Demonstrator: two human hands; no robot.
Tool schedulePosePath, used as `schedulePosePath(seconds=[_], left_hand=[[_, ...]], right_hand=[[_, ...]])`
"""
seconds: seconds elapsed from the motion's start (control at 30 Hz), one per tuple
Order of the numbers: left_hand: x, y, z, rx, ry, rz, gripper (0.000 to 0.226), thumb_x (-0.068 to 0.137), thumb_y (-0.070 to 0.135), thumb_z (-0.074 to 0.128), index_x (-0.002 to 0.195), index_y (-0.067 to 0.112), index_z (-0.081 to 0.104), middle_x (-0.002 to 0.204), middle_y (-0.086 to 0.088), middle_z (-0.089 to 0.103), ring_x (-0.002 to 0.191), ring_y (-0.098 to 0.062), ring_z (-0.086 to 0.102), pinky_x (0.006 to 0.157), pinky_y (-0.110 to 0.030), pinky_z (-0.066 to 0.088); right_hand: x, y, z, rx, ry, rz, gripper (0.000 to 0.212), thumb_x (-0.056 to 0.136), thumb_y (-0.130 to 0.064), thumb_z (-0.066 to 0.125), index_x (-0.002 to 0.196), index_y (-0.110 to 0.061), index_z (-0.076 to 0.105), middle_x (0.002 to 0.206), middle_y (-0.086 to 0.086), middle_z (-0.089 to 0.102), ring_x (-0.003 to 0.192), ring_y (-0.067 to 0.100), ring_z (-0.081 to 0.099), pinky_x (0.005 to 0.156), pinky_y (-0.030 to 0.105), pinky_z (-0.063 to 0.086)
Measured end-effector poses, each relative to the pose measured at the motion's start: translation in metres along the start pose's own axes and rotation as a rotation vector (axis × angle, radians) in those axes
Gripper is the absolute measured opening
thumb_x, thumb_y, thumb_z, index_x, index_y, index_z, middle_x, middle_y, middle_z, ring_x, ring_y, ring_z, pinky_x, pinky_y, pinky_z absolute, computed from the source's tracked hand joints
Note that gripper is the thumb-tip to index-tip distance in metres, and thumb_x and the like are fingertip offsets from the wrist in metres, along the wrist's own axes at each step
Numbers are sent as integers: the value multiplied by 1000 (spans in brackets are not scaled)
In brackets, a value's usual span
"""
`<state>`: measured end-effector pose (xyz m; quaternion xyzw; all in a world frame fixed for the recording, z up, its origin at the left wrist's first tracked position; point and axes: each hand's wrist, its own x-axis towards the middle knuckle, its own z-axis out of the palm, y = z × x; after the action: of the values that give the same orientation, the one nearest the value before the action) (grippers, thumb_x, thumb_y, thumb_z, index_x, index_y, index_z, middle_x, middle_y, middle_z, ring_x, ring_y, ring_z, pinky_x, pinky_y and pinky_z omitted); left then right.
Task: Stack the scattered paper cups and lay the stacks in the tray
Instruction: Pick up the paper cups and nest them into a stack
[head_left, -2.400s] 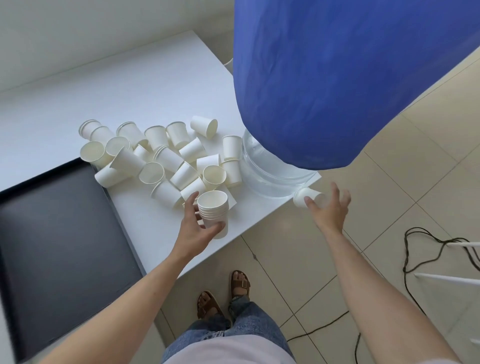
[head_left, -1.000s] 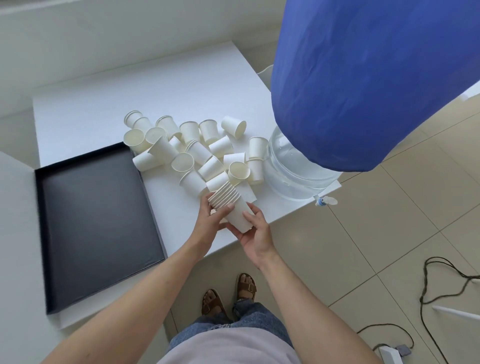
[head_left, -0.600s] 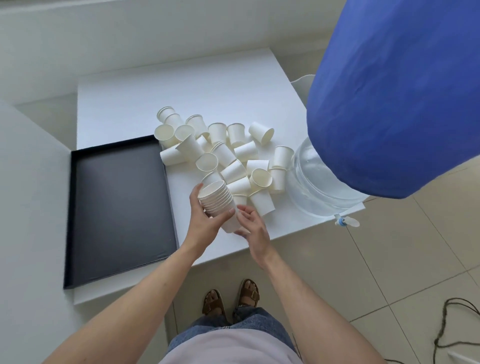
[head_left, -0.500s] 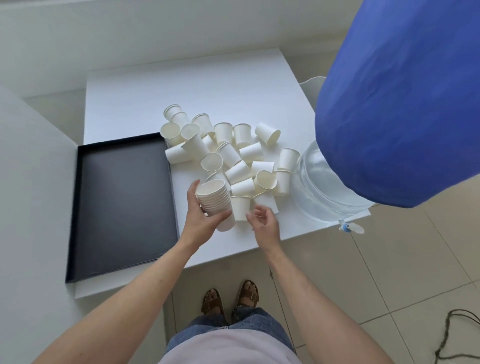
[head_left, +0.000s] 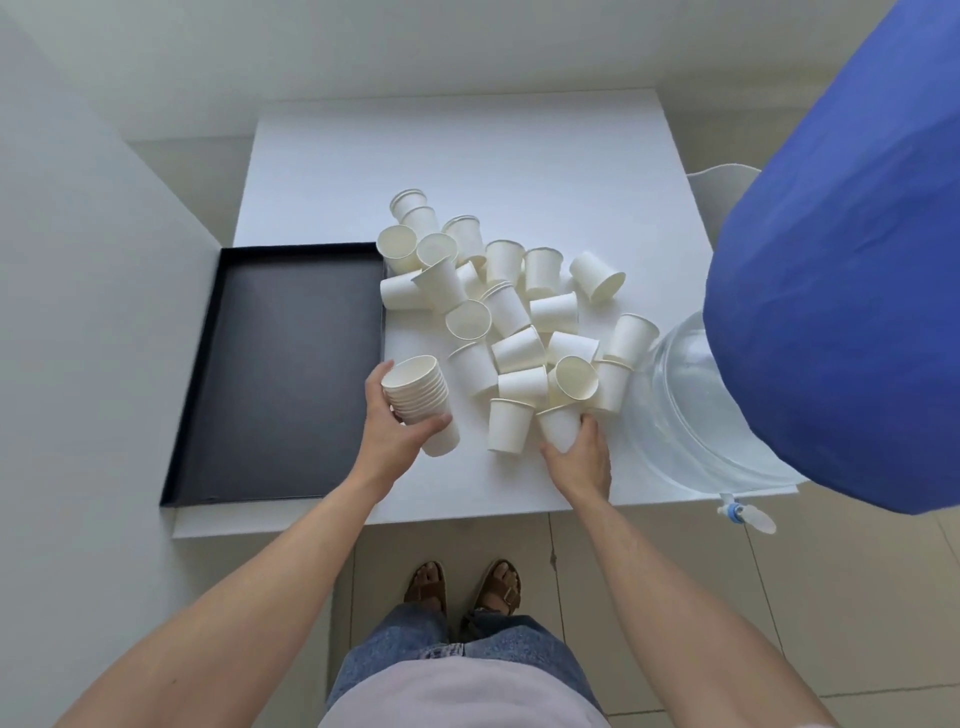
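On the white table (head_left: 467, 156), near its front edge, the left hand (head_left: 392, 431) grips a stack (head_left: 421, 400) of nested paper cups. Thumb and fingers curl round the stack's lower part. The stack opens upward, tilted slightly, and sits just right of the tray (head_left: 208, 364). Whether its base touches the table cannot be told.

The tray is black, shallow and rectangular. It lies on the left part of the table, with its right wall near the stack. No cups lie in it.

The right hand (head_left: 579, 457) is at the front edge of the loose cups (head_left: 509, 312). Its fingers curl round a single cup (head_left: 558, 428), which stands mouth up. Just left of this cup stands another cup (head_left: 509, 426), upright and not held.

The loose cups cover the middle of the table, between the tray and the water jug (head_left: 691, 410). Some stand upright, some lie on their sides, and several touch or lean on one another. The far cups are just beside the tray's rear right corner.

The clear jug stands at the right front corner of the table, with a small tap (head_left: 737, 512) projecting over the edge. A large blue shape (head_left: 841, 286) covers the right of the view and hides the jug's top.

Below the table edge, the person's jeans (head_left: 447, 660) and brown sandals (head_left: 467, 587) show on a tiled floor (head_left: 857, 597).
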<state>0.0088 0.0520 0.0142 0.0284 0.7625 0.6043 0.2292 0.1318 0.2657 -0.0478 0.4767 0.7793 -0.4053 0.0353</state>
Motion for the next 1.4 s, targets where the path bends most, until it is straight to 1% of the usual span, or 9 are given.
schedulePosePath(seconds=[0.17,0.27,0.37,0.57,0.7,1.03,1.1,1.23,1.4], left_hand=[[3,-2,0,-81,78,-23,94,72,11,86,139,39,27,125,12,49,101,9,57,82,-20,47],[8,0,-1,-180,114,-48,97,70,16,88,143,34,26,130,4,48,115,-13,55,92,-38,51],[12,6,0,-241,98,-45,98,64,22,88,141,36,29,130,3,48,115,-17,55,97,-48,51],[13,16,1,-234,-23,7,84,58,30,90,122,53,40,123,6,54,103,-7,60,79,-28,53],[9,17,-2,-164,-79,52,80,61,32,89,121,54,40,122,7,55,106,-3,59,78,-17,51],[12,10,-15,-73,-157,74,77,70,23,89,119,54,38,117,8,57,96,-2,65,70,-20,55],[17,9,-19,-39,-121,87,76,70,23,88,118,54,38,117,8,57,94,-2,65,72,-20,55],[28,6,-28,-80,-83,51,75,72,21,88,122,41,36,119,-1,55,96,-5,63,72,-19,54],[34,-1,-37,-77,-98,17,76,71,19,88,125,34,36,120,-2,55,89,4,63,69,-15,52]], right_hand=[[-31,10,-1,231,38,50,49,74,-18,73,117,-18,49,111,3,59,101,25,58,79,35,49],[-57,15,1,261,62,52,53,68,-13,72,109,-27,43,105,0,59,90,21,58,71,31,46],[-77,5,10,209,16,-27,56,67,-16,72,113,-29,42,106,-4,56,93,20,56,72,32,48],[-80,-65,30,195,-124,-256,56,67,-23,73,116,-27,46,106,-7,56,93,16,55,66,24,45],[-78,-99,38,271,-171,-306,53,68,-26,77,113,-25,48,105,-4,60,94,18,61,72,34,55],[-81,-95,51,342,-241,-366,66,76,-47,80,130,-29,47,126,-12,60,112,1,57,88,24,53],[-78,-85,51,303,-159,-326,71,77,-52,77,136,-26,46,131,-12,55,119,3,51,93,25,48],[-66,-67,52,184,160,-137,52,85,-46,70,126,-24,48,121,-5,53,119,19,49,87,30,41],[-38,-63,58,57,76,119,80,84,-43,72,143,-8,31,145,13,41,134,33,38,101,45,41]])
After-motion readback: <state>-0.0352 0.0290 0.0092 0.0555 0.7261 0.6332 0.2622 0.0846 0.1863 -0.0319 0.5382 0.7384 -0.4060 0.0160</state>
